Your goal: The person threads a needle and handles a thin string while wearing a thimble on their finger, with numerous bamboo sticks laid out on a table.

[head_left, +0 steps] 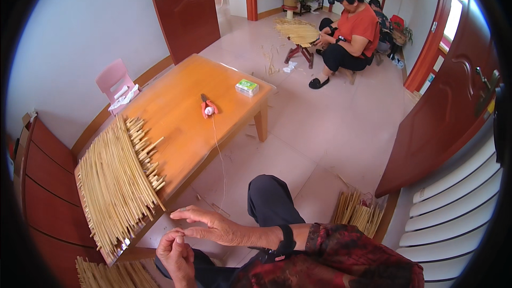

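Note:
My left hand [177, 257] is closed in a pinch in front of my lap, its thumb pressed to the fingers. What it pinches, if anything, is too small to make out. Just above it, my right hand [218, 229] has its index finger and thumb stretched apart, the thumb tip touching the left fingertips. A pale thread [220, 154] runs from a small ball [209, 111] off the table edge and down towards my hands; its end is lost from sight. Red-handled pliers [204, 98] lie against the ball. Left of my hands, a mat of straw-coloured stalks [114, 176] covers the table's near end.
The orange wooden table [186, 82] carries a small green-and-white box [247, 87]. A pink chair [116, 82] stands behind it. Stalk bundles [357, 212] lie on the floor at right and lower left. A white radiator [453, 208] lines the right. A person in red [357, 34] sits farther off.

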A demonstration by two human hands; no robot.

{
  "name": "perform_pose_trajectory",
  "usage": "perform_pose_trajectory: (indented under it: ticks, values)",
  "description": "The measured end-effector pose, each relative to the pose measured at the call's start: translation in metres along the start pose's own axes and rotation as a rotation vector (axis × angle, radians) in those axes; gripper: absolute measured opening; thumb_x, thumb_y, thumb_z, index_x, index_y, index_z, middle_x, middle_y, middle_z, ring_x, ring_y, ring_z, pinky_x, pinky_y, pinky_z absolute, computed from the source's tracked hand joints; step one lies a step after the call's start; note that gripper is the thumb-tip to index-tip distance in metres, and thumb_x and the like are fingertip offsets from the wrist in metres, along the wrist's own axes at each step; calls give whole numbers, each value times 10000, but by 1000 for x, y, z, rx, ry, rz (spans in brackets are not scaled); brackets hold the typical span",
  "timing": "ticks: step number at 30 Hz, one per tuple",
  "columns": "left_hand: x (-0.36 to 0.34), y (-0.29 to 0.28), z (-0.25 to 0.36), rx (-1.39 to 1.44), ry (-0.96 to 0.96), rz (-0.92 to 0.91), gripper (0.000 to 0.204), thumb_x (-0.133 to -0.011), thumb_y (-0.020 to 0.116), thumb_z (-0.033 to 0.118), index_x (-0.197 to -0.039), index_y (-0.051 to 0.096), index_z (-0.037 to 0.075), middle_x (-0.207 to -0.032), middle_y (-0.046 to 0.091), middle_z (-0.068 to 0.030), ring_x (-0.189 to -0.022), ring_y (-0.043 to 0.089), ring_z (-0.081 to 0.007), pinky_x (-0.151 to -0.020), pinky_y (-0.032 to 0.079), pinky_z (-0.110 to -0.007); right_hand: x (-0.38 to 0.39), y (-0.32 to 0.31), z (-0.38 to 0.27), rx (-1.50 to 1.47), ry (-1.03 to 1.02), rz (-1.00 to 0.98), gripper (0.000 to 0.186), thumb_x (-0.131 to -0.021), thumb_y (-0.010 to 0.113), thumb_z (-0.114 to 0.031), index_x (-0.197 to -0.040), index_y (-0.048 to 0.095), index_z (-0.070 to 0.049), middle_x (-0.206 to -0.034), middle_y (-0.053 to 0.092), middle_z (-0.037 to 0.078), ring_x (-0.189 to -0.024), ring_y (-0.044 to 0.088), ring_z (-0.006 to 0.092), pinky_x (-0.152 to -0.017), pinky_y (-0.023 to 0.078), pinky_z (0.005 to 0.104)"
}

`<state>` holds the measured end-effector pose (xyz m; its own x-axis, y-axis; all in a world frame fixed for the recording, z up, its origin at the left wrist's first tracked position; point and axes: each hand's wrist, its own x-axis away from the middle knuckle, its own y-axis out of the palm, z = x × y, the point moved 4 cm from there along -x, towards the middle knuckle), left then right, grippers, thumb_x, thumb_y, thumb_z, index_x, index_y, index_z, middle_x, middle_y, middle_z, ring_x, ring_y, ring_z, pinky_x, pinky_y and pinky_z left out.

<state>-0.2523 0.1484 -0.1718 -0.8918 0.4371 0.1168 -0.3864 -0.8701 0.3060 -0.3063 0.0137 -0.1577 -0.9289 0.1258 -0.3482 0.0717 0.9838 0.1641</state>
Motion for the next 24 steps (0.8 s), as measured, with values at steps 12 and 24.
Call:
perform_pose_trajectory:
  ticks: [12, 24]
  values:
    - [14, 20, 14, 8, 22, -163, 82, -820, 545, 54, -839, 585, -15, -890, 598, -112, -447, 426, -42, -360, 317, -160, 4, 5, -8, -53, 81, -106, 355, -850, 519, -74, -1194, 460, -4, -1268, 415, 115, -1169, 400, 186, -962, 323, 303]
    - [20, 8, 15, 148, 42, -183, 99, -815, 576, 39, -904, 601, 4, -760, 559, -21, -454, 406, -36, -352, 300, -172, -3, 18, -17, 40, 30, -40, 136, -815, 570, -45, -936, 629, -26, -1083, 536, 128, -1023, 516, 201, -878, 402, 296]
